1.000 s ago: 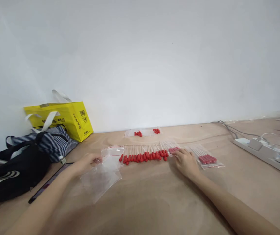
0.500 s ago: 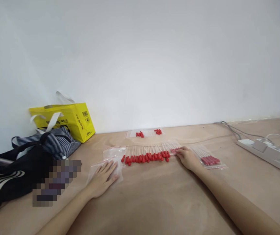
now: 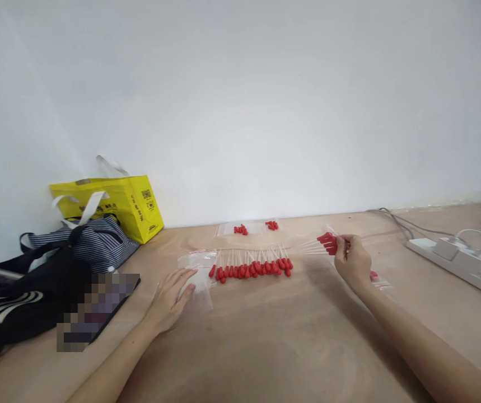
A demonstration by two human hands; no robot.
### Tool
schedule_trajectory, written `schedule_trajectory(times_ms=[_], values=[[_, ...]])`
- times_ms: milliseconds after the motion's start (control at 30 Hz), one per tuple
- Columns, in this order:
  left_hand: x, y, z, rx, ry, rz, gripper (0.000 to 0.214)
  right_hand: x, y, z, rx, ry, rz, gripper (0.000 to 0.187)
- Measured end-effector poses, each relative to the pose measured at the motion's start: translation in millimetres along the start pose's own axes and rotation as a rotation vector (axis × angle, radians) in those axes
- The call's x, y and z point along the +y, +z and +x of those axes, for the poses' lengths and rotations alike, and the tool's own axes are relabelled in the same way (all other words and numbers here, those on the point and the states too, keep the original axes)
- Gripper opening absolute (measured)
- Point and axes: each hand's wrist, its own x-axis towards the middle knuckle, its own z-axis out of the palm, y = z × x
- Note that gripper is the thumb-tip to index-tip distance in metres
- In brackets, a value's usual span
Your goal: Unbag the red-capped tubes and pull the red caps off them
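Note:
Fingers curved and apart, my left hand is at the left side of clear zip bags that lie overlapping on the table. To their right, a row of white sticks with red heads lies with the heads toward me. My right hand pinches a clear bag of red-headed sticks by its red-head end. The sticks in it point left, and the bag looks raised off the table. Behind my right wrist, mostly hidden, lies another bag with red heads.
By the wall lies a flat bag of red-headed sticks. A yellow bag, a striped bag and a black bag crowd the left, beside a pixelated item. A white power strip with cables sits at right.
My right hand has moved right and up, lifting the bag of red-headed sticks from the row's right end. My left hand has drawn back slightly to the left, its fingers more curved.

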Motion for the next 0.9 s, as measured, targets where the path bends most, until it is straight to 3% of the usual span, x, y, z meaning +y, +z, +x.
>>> schedule_trajectory(times_ms=[67,133,233,333,433,567,767,900], values=[[14.4,-5.4,2.7,0.044,-0.004,-0.091,0.039,-11.9,-7.5,-4.7,-0.162,-0.037,0.291,0.028],[31.8,-7.0,4.8,0.032,-0.006,-0.210,0.037,-27.9,-9.0,-19.3,-0.427,-0.040,0.518,0.033],[59.8,-0.4,6.5,-0.075,-0.004,-0.405,0.034,-52.9,0.6,-55.9,-0.821,0.005,0.637,0.038],[84.3,14.9,8.1,-0.186,0.010,-0.584,0.030,-68.8,16.5,-91.8,-1.045,0.080,0.701,0.039],[100.2,32.7,11.2,-0.283,0.018,-0.709,0.030,-72.9,26.7,-109.1,-1.156,0.066,0.698,0.035],[108.1,48.8,15.6,-0.369,-0.005,-0.715,0.026,-67.4,27.7,-107.1,-1.264,0.107,0.802,0.033],[104.7,53.9,14.4,-0.297,-0.159,-0.886,0.021,-58.0,30.1,-105.8,-1.190,0.216,0.849,0.040],[103.3,52.7,11.8,-0.235,-0.110,-0.860,0.021,-61.3,30.6,-111.8,-1.142,0.196,0.820,0.039]])
